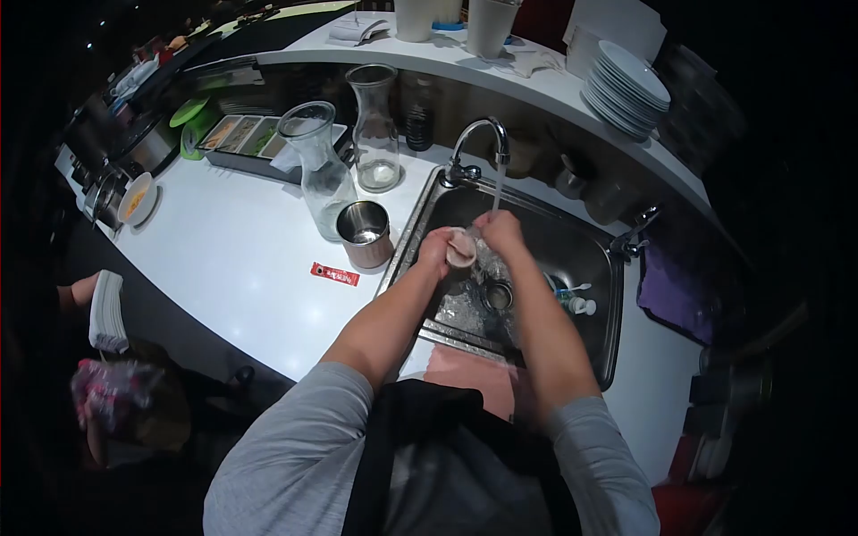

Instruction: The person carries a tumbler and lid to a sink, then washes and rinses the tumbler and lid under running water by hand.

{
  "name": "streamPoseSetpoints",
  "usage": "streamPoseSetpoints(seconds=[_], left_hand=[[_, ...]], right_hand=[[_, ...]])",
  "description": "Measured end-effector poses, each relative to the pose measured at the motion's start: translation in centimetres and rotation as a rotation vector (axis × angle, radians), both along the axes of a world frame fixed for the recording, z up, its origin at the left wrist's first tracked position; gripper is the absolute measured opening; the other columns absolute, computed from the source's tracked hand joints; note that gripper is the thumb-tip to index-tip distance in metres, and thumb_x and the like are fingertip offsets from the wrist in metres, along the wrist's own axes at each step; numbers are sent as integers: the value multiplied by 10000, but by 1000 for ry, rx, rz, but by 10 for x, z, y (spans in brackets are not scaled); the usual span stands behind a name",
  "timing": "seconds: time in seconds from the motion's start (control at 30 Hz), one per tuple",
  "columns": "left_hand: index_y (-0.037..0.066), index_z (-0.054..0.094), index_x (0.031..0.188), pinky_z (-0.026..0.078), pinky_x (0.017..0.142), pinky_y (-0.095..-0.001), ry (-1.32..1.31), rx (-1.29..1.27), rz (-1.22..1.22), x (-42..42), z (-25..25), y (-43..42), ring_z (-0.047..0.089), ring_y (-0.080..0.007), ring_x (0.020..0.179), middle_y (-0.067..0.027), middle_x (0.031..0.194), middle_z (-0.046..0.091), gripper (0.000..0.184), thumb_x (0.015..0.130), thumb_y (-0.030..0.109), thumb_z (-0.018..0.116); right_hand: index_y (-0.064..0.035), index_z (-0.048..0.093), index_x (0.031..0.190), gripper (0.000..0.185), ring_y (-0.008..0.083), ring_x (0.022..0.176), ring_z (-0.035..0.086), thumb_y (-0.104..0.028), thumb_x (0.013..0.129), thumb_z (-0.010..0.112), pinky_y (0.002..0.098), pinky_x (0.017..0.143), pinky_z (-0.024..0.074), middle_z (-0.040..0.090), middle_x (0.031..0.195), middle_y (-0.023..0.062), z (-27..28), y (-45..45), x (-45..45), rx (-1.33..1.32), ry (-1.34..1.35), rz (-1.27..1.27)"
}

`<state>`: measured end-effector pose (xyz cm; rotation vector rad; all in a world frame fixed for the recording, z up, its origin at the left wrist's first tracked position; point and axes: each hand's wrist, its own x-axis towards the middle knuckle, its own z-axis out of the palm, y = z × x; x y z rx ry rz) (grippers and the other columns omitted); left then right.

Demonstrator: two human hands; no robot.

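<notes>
Over the steel sink (559, 234), my left hand (434, 250) grips a small pale round cup (461, 254), its open side tilted toward me. My right hand (503, 232) is closed beside it, right by the stream of water falling from the faucet (500, 147). Whatever the right fingers hold, if anything, is too small to make out. Water splashes over the sink floor below both hands, around the round drain (497, 295). A small bottle with a pale cap (583, 306) lies in the sink to the right of my forearm.
Left of the sink stand a metal cup (365, 234), two glass carafes (323, 179) and a red packet (334, 273). A pink cloth (472, 375) lies at the front edge. Stacked plates (626, 89) sit on the raised shelf. At left, another person's hand holds white folded items (108, 313).
</notes>
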<state>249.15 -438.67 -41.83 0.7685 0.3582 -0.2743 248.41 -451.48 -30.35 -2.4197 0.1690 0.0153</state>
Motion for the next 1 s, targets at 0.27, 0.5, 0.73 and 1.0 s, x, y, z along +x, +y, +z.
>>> streamPoseSetpoints(seconds=[0.27,0.5,0.73,1.0], left_hand=[[24,628,955,502,728,-319,-561,415,-511,-4,42,-43,628,-217,817,-87,875,647,305,659,27,699],[36,597,1028,484,820,-287,-597,468,-407,-4,55,7,603,-140,898,-29,964,634,331,712,-24,676],[94,670,978,504,762,-333,-485,1188,-948,-46,26,8,654,-232,821,-129,888,674,250,751,196,648],[69,612,1140,512,601,-317,3,715,-778,-64,10,16,617,-179,728,-111,875,659,330,829,179,611]], right_hand=[[-2,676,834,100,169,638,639,-18,737,659,303,588,531,661,727,80,38,-33,6,-19,114,218],[-78,660,980,258,324,792,642,-123,725,656,369,728,506,654,853,171,34,-44,52,28,-130,354],[-72,621,1059,313,353,960,598,-302,850,582,408,833,466,638,969,175,-15,-26,121,-118,-357,295],[-81,604,1131,562,345,1026,586,-557,858,482,404,863,451,604,1094,235,-39,-38,109,-68,-412,190]])
